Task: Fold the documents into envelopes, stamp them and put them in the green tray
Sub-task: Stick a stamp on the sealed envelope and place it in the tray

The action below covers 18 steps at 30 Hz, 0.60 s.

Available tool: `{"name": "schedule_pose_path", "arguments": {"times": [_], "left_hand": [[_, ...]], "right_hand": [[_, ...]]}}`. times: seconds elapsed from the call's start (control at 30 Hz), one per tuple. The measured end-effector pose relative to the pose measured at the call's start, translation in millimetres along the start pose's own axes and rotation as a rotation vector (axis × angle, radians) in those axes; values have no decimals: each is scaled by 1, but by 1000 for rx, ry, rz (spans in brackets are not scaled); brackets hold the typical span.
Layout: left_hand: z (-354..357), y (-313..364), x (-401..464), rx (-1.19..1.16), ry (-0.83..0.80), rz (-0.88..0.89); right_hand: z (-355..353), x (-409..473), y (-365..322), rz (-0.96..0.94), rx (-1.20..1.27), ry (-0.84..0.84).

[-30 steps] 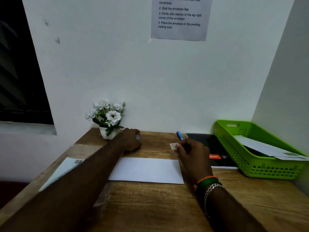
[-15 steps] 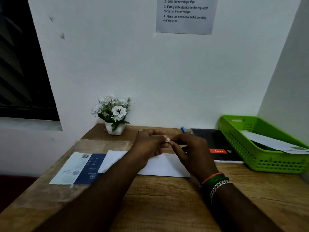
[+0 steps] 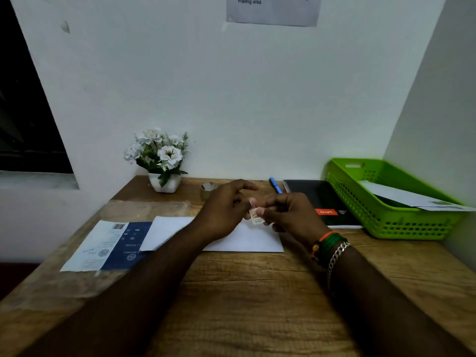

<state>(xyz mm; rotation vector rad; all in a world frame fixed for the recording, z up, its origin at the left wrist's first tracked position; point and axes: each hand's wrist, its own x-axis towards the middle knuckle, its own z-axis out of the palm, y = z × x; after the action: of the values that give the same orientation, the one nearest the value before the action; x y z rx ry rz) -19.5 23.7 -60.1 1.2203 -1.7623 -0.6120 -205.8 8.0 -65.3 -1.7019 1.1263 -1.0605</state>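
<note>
The brown wood-grain desk point(image 3: 257, 300) fills the lower half of the view, set into a corner of white walls. At about two o'clock from the desk's middle sits the bright green perforated plastic tray point(image 3: 386, 215), hard against the right wall, with a white envelope point(image 3: 401, 197) lying slantwise inside it, one end resting over the near rim. Near the desk's centre lies a plain white rectangular envelope point(image 3: 247, 239), flat on the wood, partly covered by the left forearm. At nine o'clock from it, its right edge tucked under that envelope, lies a blue and white printed paper sheet point(image 3: 108, 244) with a barcode at its top. At one o'clock from the envelope lies a black notebook with a red label point(image 3: 322, 202), just beside the tray, and a blue pen point(image 3: 275, 185) rests at its left edge. At eleven o'clock, against the back wall, stands a small white pot of white artificial flowers point(image 3: 161, 161). Above the flat envelope the two hands meet: the left hand point(image 3: 226, 210) has its fingers curled, its forefinger arched above, and the right hand point(image 3: 291, 215), with orange, green and silver bracelets on its wrist, curls likewise. Between their fingertips they pinch a small pale postage stamp point(image 3: 256, 217), held in the air above the envelope's upper right part.
</note>
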Motion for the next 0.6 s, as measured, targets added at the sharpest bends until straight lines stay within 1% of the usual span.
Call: {"name": "schedule_pose_path", "arguments": {"times": [0.03, 0.1, 0.13, 0.2, 0.27, 0.33, 0.43, 0.6], "left_hand": [[0, -1, 0, 46, -7, 6], [0, -6, 0, 242, -44, 23], [-1, -8, -1, 325, -99, 17], [1, -10, -5, 417, -247, -34], [5, -10, -8, 482, -356, -68], [10, -8, -8, 536, -381, -51], [13, -3, -8, 536, -358, -23], [18, 2, -11, 574, -369, -32]], "right_hand": [[-2, 1, 0, 15, -15, 22], [-8, 3, 2, 52, -3, 104], [-12, 4, 2, 80, 20, 149], [-21, 6, 4, 155, 47, 226], [-29, 6, 5, 242, 40, 258], [-34, 4, 5, 297, 3, 238], [-36, 2, 1, 335, -9, 197], [-29, 0, -6, 424, -86, 60]]}}
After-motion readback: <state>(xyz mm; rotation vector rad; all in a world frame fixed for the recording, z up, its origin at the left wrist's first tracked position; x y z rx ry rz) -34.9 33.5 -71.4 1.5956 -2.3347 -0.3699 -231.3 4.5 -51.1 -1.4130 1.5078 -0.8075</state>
